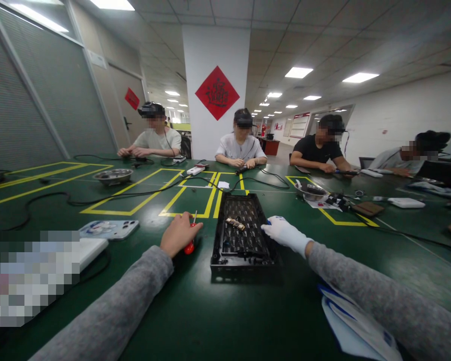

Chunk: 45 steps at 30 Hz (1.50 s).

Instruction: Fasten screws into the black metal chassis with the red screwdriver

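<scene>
My bare left hand (179,234) is closed around a screwdriver (189,247) with a red handle, its thin metal shaft pointing up and away from me. Just right of it lies a shallow black rectangular tray (218,250), long side running away from me. Inside the tray rests a small tan and metallic part (235,224), over a floor with a repeating pattern. Small dark pieces lie along the tray's near end. My right hand (285,233), in a white glove, grips the tray's right side wall; its fingertips are partly hidden.
A phone (110,229) and a white box (92,253) lie to the left. Metal bowls (114,176) (311,191) stand farther off on both sides. Black cables (135,193) cross the green table. White and blue packaging (351,321) lies under my right forearm. Several people sit opposite.
</scene>
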### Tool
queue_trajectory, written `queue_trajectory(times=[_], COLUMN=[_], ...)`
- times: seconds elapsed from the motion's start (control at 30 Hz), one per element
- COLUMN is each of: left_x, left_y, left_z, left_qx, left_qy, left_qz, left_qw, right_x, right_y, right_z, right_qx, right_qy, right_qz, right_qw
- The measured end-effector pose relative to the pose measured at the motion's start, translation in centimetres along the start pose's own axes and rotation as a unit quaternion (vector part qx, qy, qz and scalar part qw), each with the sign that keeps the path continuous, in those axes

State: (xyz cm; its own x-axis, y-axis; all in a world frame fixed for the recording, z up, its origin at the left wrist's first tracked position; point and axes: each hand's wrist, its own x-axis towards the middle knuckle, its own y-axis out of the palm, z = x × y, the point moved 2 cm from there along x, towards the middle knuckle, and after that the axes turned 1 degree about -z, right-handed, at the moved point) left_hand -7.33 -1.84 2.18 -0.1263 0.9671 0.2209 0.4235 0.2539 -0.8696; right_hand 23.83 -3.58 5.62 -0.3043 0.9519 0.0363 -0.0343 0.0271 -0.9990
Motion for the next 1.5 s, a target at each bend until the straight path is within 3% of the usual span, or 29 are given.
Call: queue_trajectory(times=[0.2, 0.3, 0.37, 0.4, 0.5, 0.57, 0.63, 0.7, 0.8, 0.83, 0.93, 1.03, 1.13, 1.3, 1.5], left_x=[1.1, 1.4, 1.0, 0.7, -0.5, -1.3, -1.9, -2.2, -1.8, -1.5, -0.1, 0.9, 1.2, 1.1, 1.1], left_y=[0.5, -0.2, -1.0, -1.4, -2.2, -2.4, -2.4, -2.0, -0.9, -0.4, 2.0, 4.4, 5.9, 6.2, 6.4], left_z=[1.8, 1.0, -1.0, -2.4, -7.6, -10.7, -12.7, -13.4, -11.9, -10.9, -7.4, -5.4, -5.3, -5.7, -5.5], left_qx=[-0.01, -0.074, -0.178, -0.238, -0.357, -0.374, -0.366, -0.349, -0.323, -0.318, -0.324, -0.328, -0.337, -0.345, -0.35], left_qy=[-0.007, -0.011, 0.001, 0.009, 0.092, 0.157, 0.2, 0.228, 0.266, 0.26, 0.18, 0.123, 0.099, 0.079, 0.075], left_qz=[0.094, 0.053, 0.017, 0.003, -0.018, -0.027, -0.057, -0.056, -0.061, -0.071, -0.065, -0.006, 0.038, 0.046, 0.032], left_qw=[0.996, 0.996, 0.984, 0.971, 0.929, 0.914, 0.907, 0.907, 0.906, 0.909, 0.927, 0.936, 0.936, 0.934, 0.933], right_x=[-0.3, -0.7, -0.8, -0.7, 0.2, 1.2, 2.0, 2.3, 1.4, 0.8, -0.9, -2.1, -2.5, -2.5, -2.3], right_y=[-1.9, -3.4, -3.9, -4.0, -3.0, -2.6, -2.5, -2.6, -2.5, -2.5, -1.6, 0.1, 1.7, 2.6, 1.4], right_z=[0.4, 1.6, 3.4, 4.6, 8.3, 9.7, 9.4, 7.4, 2.3, 0.5, -3.6, -5.1, -4.7, -3.4, -3.3], right_qx=[-0.006, 0.006, 0.118, 0.222, 0.492, 0.567, 0.581, 0.514, 0.269, 0.232, 0.135, 0.081, 0.022, -0.043, -0.041], right_qy=[0.078, 0.08, 0.02, -0.017, -0.076, -0.113, -0.122, -0.093, 0.059, 0.088, 0.141, 0.119, 0.043, -0.049, -0.043], right_qz=[-0.038, -0.081, -0.103, -0.111, -0.024, -0.047, -0.106, -0.141, -0.126, -0.119, -0.079, -0.042, -0.02, -0.004, -0.003], right_qw=[0.996, 0.993, 0.987, 0.969, 0.867, 0.814, 0.798, 0.841, 0.953, 0.961, 0.978, 0.989, 0.999, 0.998, 0.998])
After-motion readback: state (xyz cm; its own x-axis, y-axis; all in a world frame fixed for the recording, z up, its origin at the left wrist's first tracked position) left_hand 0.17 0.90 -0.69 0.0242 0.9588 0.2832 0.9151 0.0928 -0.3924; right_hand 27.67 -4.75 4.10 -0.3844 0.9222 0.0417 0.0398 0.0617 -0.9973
